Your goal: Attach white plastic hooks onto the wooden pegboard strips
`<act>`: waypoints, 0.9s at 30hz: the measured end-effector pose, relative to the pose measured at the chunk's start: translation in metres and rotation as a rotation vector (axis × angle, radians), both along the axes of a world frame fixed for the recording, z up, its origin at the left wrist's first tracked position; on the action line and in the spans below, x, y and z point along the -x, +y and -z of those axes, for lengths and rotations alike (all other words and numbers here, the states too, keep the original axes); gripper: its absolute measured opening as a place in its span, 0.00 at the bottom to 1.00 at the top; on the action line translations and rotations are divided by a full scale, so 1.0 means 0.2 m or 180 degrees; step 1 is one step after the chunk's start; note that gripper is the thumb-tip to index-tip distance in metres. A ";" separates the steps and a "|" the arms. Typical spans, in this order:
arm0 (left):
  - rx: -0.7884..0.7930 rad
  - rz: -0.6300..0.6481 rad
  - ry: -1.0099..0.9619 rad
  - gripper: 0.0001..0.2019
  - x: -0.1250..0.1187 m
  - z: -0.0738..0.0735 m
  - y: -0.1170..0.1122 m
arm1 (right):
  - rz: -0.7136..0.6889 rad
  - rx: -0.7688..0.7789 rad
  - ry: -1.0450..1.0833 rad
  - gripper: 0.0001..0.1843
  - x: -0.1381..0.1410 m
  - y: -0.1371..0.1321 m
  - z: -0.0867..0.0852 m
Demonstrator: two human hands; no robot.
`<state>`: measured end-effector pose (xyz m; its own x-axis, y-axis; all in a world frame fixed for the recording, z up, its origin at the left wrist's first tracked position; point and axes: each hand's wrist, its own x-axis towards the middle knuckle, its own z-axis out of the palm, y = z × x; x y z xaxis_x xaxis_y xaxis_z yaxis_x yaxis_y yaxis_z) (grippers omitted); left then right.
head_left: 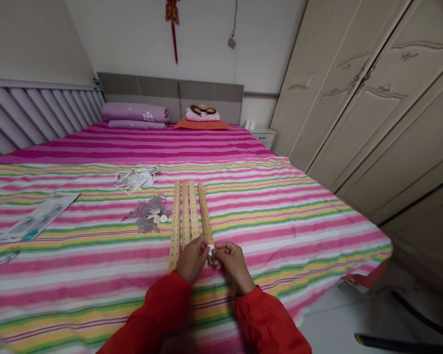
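Note:
Both hands meet over the near end of the rightmost wooden strip (205, 214). A small white piece (210, 249), too small to identify surely, shows between the fingertips. My left hand (191, 259) is closed in a pinch on its left side. From the right, my right hand (233, 261) pinches the same piece, its lower fingers near the strip's end. Left of that strip lie more wooden strips with rows of small dark holes (174, 223), side by side on the bed. My left hand covers part of their near ends.
Small clear plastic bags and white pieces (151, 215) lie left of the strips, with another pile of packets (136, 178) behind. A flat package (39, 217) and a thin wire-like bundle (3, 258) lie farther left. The striped bedsheet (280, 211) ends near the wardrobe (369, 108).

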<state>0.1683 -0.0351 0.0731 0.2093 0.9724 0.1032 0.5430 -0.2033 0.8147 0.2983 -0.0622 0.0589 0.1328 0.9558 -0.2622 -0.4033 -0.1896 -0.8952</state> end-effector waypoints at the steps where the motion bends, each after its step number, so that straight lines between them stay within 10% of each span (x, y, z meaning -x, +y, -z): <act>1: -0.0026 0.0004 0.0059 0.03 0.00 0.00 -0.01 | 0.0031 -0.0006 -0.0032 0.19 0.00 0.00 0.01; 27: -0.1376 -0.0004 0.0982 0.14 0.05 0.09 -0.15 | -0.0021 0.0165 -0.0577 0.22 0.01 -0.04 0.03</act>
